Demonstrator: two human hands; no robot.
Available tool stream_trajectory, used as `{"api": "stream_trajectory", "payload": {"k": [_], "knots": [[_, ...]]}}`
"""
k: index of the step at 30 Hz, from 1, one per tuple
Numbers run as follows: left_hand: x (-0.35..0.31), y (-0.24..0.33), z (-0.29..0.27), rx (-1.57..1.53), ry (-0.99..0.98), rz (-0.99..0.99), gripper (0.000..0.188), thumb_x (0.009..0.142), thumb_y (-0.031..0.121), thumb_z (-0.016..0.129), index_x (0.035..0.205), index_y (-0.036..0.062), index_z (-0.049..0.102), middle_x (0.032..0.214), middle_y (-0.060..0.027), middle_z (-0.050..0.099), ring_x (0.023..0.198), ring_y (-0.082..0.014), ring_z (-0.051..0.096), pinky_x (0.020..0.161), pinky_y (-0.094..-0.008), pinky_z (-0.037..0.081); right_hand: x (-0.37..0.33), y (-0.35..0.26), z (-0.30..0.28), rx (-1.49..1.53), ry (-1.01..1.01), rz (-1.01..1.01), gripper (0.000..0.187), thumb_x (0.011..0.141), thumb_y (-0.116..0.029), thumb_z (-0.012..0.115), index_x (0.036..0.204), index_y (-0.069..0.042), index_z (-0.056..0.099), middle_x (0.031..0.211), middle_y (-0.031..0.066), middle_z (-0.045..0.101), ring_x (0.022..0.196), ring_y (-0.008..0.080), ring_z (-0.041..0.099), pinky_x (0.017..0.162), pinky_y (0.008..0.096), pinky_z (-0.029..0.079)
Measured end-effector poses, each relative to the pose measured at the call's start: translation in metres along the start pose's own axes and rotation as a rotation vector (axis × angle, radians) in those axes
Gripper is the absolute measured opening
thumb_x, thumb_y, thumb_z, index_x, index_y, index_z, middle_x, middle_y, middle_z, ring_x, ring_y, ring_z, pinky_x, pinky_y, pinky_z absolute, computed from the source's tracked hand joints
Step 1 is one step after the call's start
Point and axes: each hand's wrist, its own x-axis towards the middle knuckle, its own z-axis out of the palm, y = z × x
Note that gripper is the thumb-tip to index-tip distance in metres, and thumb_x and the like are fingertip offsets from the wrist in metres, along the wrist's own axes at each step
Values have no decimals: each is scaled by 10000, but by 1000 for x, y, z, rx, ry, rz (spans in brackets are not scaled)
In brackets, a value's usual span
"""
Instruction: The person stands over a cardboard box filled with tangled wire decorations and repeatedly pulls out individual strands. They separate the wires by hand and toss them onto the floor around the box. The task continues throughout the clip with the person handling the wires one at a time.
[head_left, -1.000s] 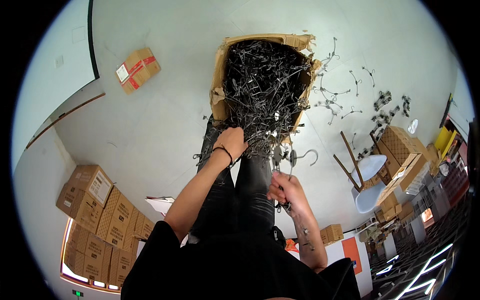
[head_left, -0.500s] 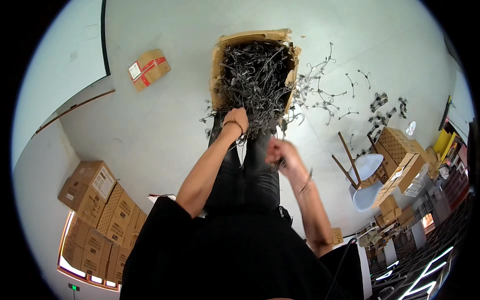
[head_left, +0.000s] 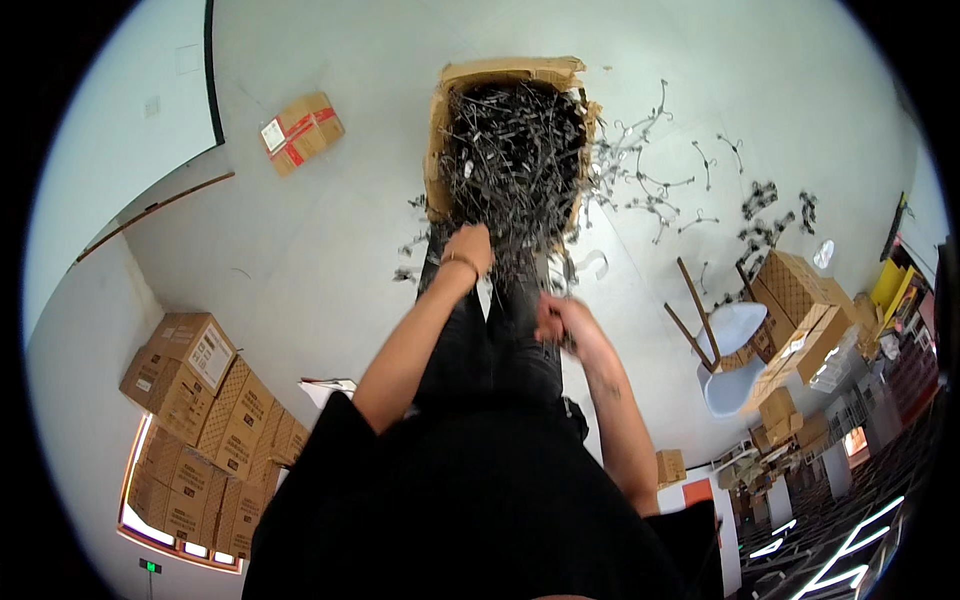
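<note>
A torn cardboard box, its flaps ragged, is heaped with a tangle of black clothes hangers in front of my legs. At the tangle's near edge my left hand is closed in a fist round hangers, though its fingers mostly hide what lies in them. Lower and to the right, over my thigh, my right hand has its fingers curled. A small dark piece shows beneath that hand, too blurred to name. Several hangers stick out over the box's near rim between my hands.
Loose hangers and bundled hangers lie on the floor to the right. Beyond them are an overturned chair and cartons. A red-taped carton lies at the left, above stacked cartons.
My right hand has moved slightly down, and a thin dark strand by its wrist no longer shows. My left hand is a little lower, still closed. The hangers in the box have shifted slightly.
</note>
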Motion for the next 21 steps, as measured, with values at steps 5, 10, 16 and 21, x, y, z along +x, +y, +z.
{"api": "stream_trajectory", "payload": {"k": [5, 10, 16, 21], "knots": [[55, -11, 1, 107, -167, -49, 223, 922, 89, 585, 1031, -60, 710, 1093, -282, 692, 996, -405, 694, 847, -469, 585, 22, -21, -15, -1, -104, -41, 299, 1029, -270, 534, 791, -90, 526, 555, -41, 442, 481, 121, 444, 563, 322, 482], [5, -10, 5, 18, 14, 66, 271, 835, 162, 717, 957, -79, 687, 1014, -309, 691, 991, -436, 679, 881, -485, 557, -1, -2, -33, 36, -155, 6, 350, 1033, -271, 528, 726, -104, 517, 509, -19, 417, 442, 131, 389, 597, 318, 477], [75, -21, 38, 95, 84, -41, 210, 893, 88, 626, 979, -86, 706, 1017, -289, 705, 987, -414, 698, 825, -482, 585, 88, -36, -21, 202, -312, -62, 264, 1040, -233, 507, 813, -97, 515, 570, -78, 426, 462, 80, 381, 570, 300, 471], [75, -86, 54, 130, 27, 225, 214, 816, 161, 677, 856, -47, 707, 927, -274, 702, 927, -431, 683, 826, -497, 561, 19, 33, -20, 98, -95, -21, 341, 1038, -266, 507, 740, -100, 504, 559, -37, 406, 466, 97, 402, 595, 317, 534]]}}
